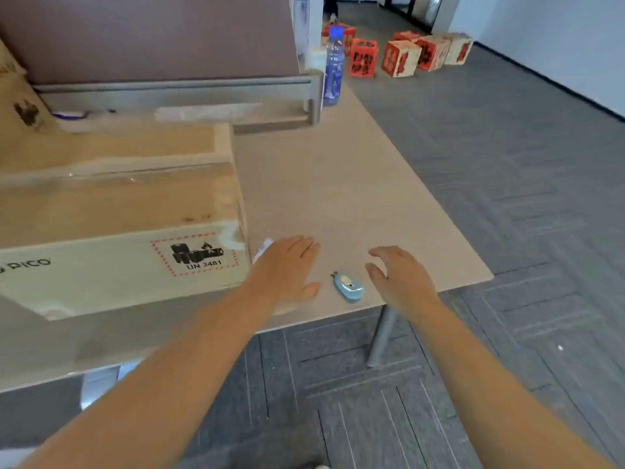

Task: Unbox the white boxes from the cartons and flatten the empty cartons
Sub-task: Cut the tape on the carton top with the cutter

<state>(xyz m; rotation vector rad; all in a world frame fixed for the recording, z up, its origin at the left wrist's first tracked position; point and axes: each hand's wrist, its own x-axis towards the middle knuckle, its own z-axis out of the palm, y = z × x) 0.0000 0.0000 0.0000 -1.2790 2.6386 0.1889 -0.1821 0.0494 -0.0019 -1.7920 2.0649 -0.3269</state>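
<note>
Both hands hover with relaxed, empty fingers near the table's (pixel 372 198) front edge: left hand (pixel 287 269) beside the carton (pixel 118 275), right hand (pixel 399 282) beside a blue cutter (pixel 348 286)

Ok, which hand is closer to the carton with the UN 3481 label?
The left hand: it lies by the carton at its labelled corner. The right hand is farther off, beyond the small blue cutter.

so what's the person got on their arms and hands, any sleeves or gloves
Nothing is worn that shows. The left hand and right hand are bare, with no gloves, rings or watch visible, and both forearms are uncovered up to the frame's bottom edge, so no sleeves appear.
</note>
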